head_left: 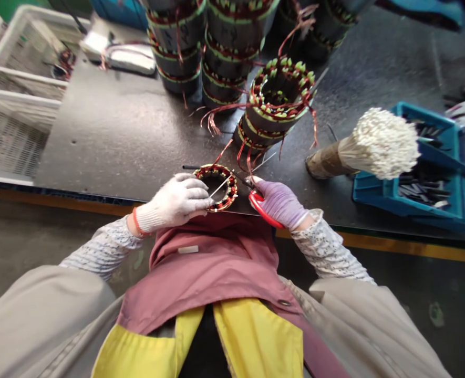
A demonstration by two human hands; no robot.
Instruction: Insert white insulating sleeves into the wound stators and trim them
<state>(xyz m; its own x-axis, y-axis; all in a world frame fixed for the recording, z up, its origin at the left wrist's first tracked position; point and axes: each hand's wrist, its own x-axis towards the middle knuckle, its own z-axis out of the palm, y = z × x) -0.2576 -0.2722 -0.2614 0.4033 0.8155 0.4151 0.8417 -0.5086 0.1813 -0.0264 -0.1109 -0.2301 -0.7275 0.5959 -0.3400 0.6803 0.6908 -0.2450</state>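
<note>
Red-handled cutters (262, 211) are sitting in our closed right hand (281, 202), just right of the copper-wound ring (231, 190) on the table (110, 131); our half-curled left hand (181, 199), nearer, is touching its left side, grip unclear.

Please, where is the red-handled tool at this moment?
In the head view, the red-handled tool is in the right hand, just right of the wound ring, by the near edge of the table.

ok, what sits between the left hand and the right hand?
In the head view: the copper-wound ring, with a thin white strand crossing its opening.
</note>
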